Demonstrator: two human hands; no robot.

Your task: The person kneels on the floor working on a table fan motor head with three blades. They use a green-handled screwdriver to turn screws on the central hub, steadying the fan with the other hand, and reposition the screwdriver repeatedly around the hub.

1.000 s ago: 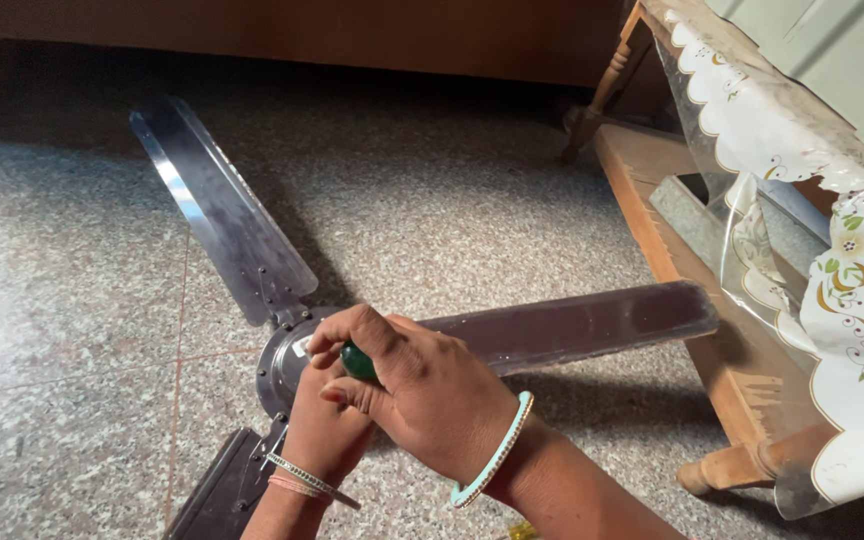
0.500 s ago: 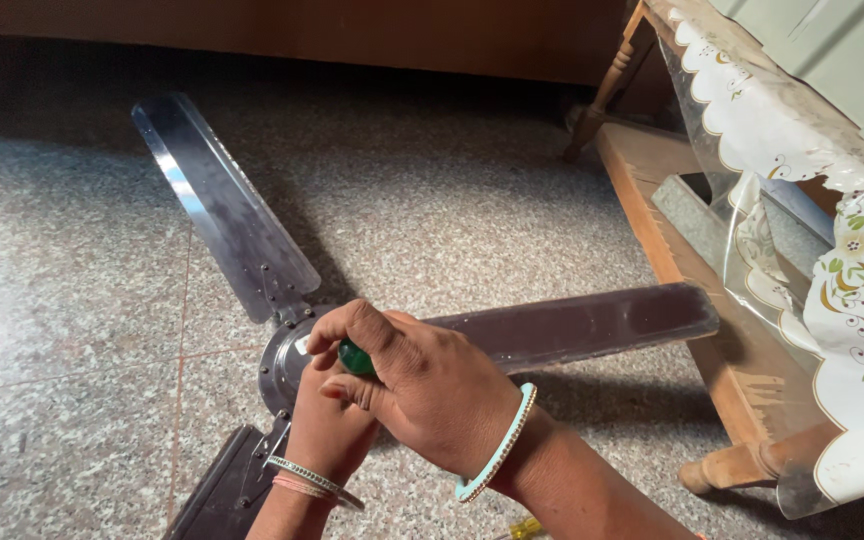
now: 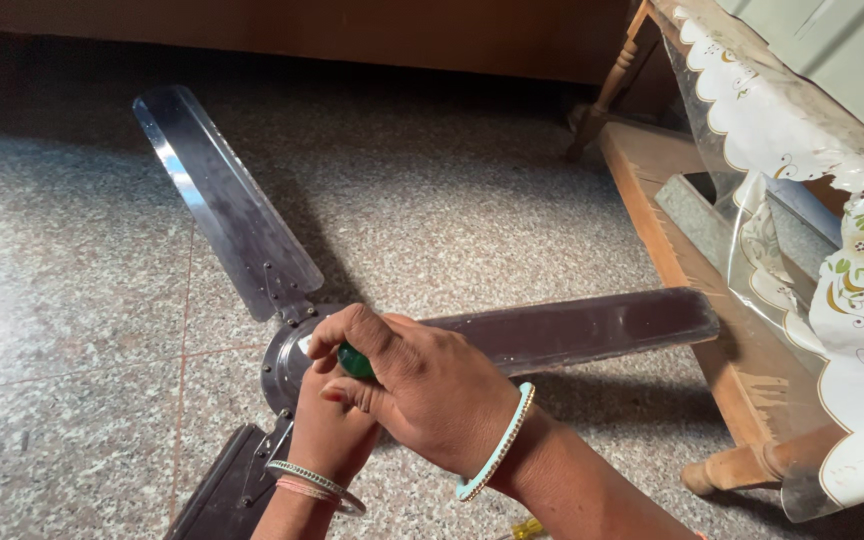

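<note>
We close our right hand (image 3: 422, 385) around the green screwdriver handle (image 3: 355, 362), a smooth, rigid knob best gripped at its rounded top, directly over the ceiling fan hub (image 3: 284, 362). Our left hand (image 3: 330, 430) sits beneath it, its grip hidden. The stiff metal blades (image 3: 227, 210) fan outward, likely heavy and awkward.

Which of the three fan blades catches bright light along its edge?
The upper-left blade, angled toward the far wall. Its left edge gleams, while the right blade and the lower-left blade look dark and dull.
</note>
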